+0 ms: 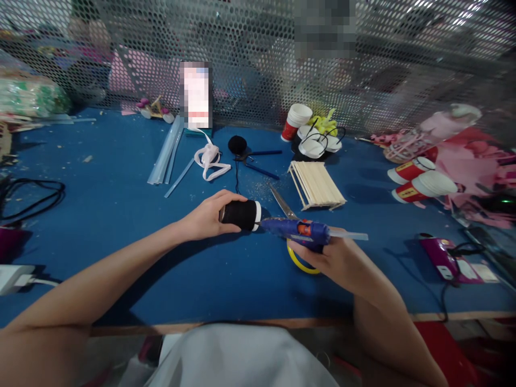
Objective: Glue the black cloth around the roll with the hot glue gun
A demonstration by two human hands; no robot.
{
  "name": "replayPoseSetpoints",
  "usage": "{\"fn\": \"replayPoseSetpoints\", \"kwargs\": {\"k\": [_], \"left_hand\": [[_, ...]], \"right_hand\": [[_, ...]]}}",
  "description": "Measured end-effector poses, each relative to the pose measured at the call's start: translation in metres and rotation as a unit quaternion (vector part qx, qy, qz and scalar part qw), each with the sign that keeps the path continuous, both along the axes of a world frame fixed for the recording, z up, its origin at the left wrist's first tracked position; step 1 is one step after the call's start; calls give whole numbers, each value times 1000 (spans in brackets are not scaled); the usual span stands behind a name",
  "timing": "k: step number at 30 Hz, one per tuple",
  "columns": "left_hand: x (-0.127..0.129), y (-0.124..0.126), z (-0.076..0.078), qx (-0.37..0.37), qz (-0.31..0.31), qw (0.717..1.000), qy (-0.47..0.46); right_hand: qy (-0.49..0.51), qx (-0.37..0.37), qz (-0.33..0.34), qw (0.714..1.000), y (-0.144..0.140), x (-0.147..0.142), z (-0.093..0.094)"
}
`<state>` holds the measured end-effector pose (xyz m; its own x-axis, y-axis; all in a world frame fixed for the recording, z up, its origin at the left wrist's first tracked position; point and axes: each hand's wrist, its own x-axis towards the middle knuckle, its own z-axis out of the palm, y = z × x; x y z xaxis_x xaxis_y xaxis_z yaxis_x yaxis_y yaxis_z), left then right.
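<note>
My left hand is wrapped round a paper cup covered in black, which lies on its side with its white rim facing right. In my right hand is a blue hot glue gun, a clear glue stick poking out of its back. The gun's nozzle is at the cup's white rim; whether it touches I cannot tell. Partly beneath the gun lie scissors with a yellow handle. Just beyond the cup, a black ball of yarn trails a strand toward it.
A stick-built rack, a white ribbon and clear glue sticks lie on the blue table. Paper cups and pink paper are at right, near a purple power strip. A phone leans on the perforated metal screen.
</note>
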<state>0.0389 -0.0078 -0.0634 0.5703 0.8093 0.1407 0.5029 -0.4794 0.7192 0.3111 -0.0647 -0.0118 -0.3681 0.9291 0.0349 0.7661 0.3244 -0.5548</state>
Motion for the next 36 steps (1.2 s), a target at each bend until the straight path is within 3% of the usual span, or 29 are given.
{"fn": "replayPoseSetpoints", "kwargs": {"k": [6,11,14,18,25,28,30,32,34,36], "left_hand": [[-1,-1,-2,20,-19,999,-31],[1,-2,3,18,4,999,-31],[2,-3,4,29,11,999,-36],[2,-4,5,36,17,999,-37],[1,-6,11,40,22,998,-45],[1,-6,13,39,22,998,-47],[1,-7,14,41,19,998,-45],[2,-9,16,46,6,998,-39],[4,-11,18,55,-15,998,-34],[6,-14,18,64,-34,997,-31]], "right_hand": [[92,-79,-125,985,14,4,6],[167,-15,-210,963,39,19,12],[37,30,-267,963,62,33,11],[-130,58,-320,937,95,48,1],[-208,43,-345,914,119,53,-22],[-232,88,-353,902,114,46,-21],[-214,157,-327,907,105,36,-15],[-143,196,-243,939,93,19,-6],[-18,134,-101,986,82,-3,1],[75,9,29,997,74,-25,3]]}}
